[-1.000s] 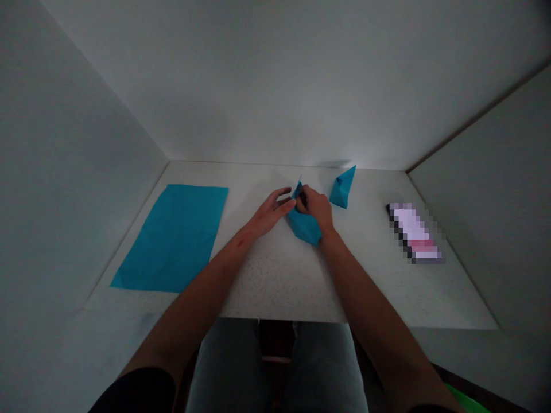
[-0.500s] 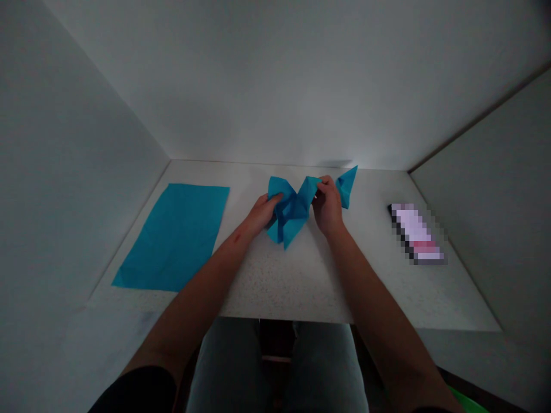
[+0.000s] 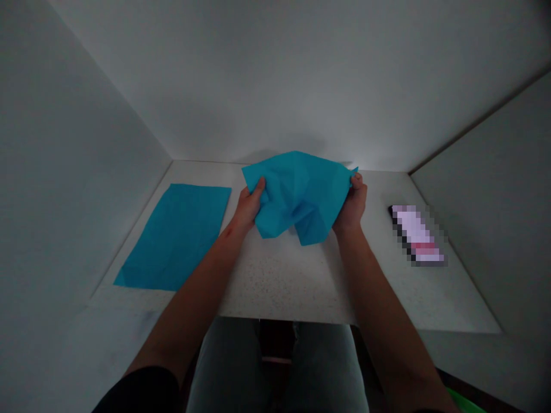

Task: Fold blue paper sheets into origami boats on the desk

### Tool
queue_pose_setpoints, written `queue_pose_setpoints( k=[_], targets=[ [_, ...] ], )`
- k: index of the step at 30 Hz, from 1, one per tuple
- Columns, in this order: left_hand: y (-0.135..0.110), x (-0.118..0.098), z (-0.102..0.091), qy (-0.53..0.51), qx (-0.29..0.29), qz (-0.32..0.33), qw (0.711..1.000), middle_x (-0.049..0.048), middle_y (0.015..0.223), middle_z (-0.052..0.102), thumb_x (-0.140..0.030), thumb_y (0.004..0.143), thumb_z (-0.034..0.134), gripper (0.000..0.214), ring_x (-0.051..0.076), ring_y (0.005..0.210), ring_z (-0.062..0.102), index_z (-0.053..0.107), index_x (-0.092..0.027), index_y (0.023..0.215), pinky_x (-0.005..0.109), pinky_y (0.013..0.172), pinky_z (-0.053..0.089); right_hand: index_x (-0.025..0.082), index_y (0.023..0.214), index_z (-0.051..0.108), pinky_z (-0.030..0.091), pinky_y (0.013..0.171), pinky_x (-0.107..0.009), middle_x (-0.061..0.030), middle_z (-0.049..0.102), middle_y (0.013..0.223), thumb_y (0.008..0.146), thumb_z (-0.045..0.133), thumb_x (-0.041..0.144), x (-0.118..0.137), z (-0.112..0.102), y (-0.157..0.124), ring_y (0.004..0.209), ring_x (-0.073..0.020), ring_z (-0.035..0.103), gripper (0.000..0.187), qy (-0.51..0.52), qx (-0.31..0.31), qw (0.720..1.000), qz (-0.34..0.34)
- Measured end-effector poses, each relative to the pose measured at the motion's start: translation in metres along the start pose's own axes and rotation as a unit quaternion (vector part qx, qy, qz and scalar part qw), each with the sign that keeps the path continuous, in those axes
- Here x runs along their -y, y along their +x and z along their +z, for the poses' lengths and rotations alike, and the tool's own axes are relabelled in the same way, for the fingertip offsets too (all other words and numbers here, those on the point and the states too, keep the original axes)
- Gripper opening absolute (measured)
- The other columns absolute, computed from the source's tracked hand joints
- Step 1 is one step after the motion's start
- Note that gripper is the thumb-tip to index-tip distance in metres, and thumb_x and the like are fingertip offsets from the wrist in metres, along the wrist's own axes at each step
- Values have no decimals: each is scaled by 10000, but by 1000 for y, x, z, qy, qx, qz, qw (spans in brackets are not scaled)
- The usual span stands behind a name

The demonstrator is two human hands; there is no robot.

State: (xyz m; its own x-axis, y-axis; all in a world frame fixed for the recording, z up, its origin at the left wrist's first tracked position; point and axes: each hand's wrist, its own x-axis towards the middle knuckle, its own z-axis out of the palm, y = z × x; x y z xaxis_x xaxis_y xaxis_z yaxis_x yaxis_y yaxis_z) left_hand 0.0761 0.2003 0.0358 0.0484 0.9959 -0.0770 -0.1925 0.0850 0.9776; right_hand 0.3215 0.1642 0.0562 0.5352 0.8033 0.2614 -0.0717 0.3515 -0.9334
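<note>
A creased sheet of blue paper (image 3: 297,183) is spread between my hands above the table, its lower edge curling in folds. My left hand (image 3: 249,203) pinches its left side, thumb on the front. At the paper's upper right, my right hand (image 3: 353,203) is closed on the edge, with some fingers hidden behind the sheet. Another blue sheet (image 3: 176,235) lies flat on the table to the left, its near right part under my left forearm. The small folded blue piece at the back right is mostly hidden behind my right hand and the held paper.
The speckled white table (image 3: 284,281) has white walls at its back and both sides. A phone (image 3: 416,232) with a blurred-out screen lies on the right. My legs are below the front edge, and a green object (image 3: 465,401) shows at the lower right.
The crumpled, folded blue paper has been opened out into a wide sheet. My hands have moved apart, left hand leftward and right hand rightward, both still gripping it.
</note>
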Motion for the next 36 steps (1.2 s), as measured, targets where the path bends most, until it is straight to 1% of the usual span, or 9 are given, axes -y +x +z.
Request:
queue_pose_setpoints(
  k=[5, 11, 15, 17, 20, 25, 28, 31, 36],
  targets=[
    [5, -1, -10, 85, 11, 49, 995, 123, 1272, 803, -678, 970, 670, 566, 320, 1244, 740, 745, -199, 1263, 465, 1091, 600, 261, 897, 460, 500, 801, -322, 33, 424, 832, 986, 536, 668, 10, -2, 0, 810, -179, 539, 424, 30, -48, 998, -40],
    [1, -1, -11, 229, -7, 133, 964, 116, 1193, 825, -603, 993, 656, 452, 322, 1186, 755, 790, -186, 1105, 470, 1119, 571, 260, 978, 496, 458, 788, -325, 26, 461, 889, 1001, 548, 725, 35, -13, -23, 839, -181, 509, 469, -176, -94, 975, -100],
    [-17, -7, -4, 218, 15, 113, 969, 111, 1184, 829, -581, 1001, 640, 437, 316, 1165, 760, 793, -184, 1100, 464, 1091, 589, 261, 1050, 494, 455, 698, -316, 23, 514, 882, 969, 541, 822, 48, -31, -57, 787, -178, 535, 568, -178, -116, 976, -56],
    [-33, -12, 0, 204, 20, 97, 974, 113, 1189, 828, -586, 1002, 633, 448, 316, 1159, 761, 792, -180, 1104, 460, 1069, 603, 270, 1071, 505, 467, 640, -300, 30, 576, 882, 901, 607, 855, 50, -41, -81, 724, -165, 559, 618, -130, -85, 988, 15],
    [-61, -18, 4, 185, 24, 75, 980, 117, 1227, 819, -595, 1004, 626, 474, 316, 1173, 758, 782, -173, 1153, 465, 1073, 602, 266, 1117, 586, 554, 710, -326, 12, 690, 892, 716, 893, 714, 50, -53, -123, 796, -194, 665, 675, -97, 35, 988, 111],
    [-100, -24, -9, 167, 13, 35, 985, 141, 1287, 798, -603, 1008, 607, 516, 327, 1218, 745, 766, -160, 1222, 479, 1097, 590, 274, 1179, 594, 581, 736, -357, -33, 784, 927, 763, 868, 678, 55, -61, -173, 821, -233, 717, 642, -52, 74, 975, 204],
    [-115, -27, -27, 187, 8, 28, 982, 144, 1310, 788, -594, 1023, 574, 539, 320, 1245, 735, 740, -166, 1305, 480, 1108, 583, 270, 1259, 569, 540, 642, -330, -26, 761, 874, 817, 774, 738, 62, -72, -182, 729, -223, 674, 676, -89, 83, 974, 191],
    [-122, -33, -44, 265, 15, 20, 964, 132, 1282, 799, -563, 1027, 559, 491, 330, 1213, 743, 762, -181, 1258, 484, 1090, 588, 256, 1410, 522, 484, 577, -304, -19, 732, 873, 907, 639, 753, 73, -93, -181, 655, -200, 613, 717, -168, 63, 974, 139],
    [-121, -48, -57, 463, 62, 25, 884, 131, 1175, 811, -421, 1033, 557, 351, 327, 1125, 752, 779, -180, 1159, 457, 1039, 586, 224, 1505, 538, 528, 676, -347, -51, 726, 914, 1001, 534, 591, 85, -126, -169, 724, -234, 665, 624, -359, 115, 923, 75]
  ],
)
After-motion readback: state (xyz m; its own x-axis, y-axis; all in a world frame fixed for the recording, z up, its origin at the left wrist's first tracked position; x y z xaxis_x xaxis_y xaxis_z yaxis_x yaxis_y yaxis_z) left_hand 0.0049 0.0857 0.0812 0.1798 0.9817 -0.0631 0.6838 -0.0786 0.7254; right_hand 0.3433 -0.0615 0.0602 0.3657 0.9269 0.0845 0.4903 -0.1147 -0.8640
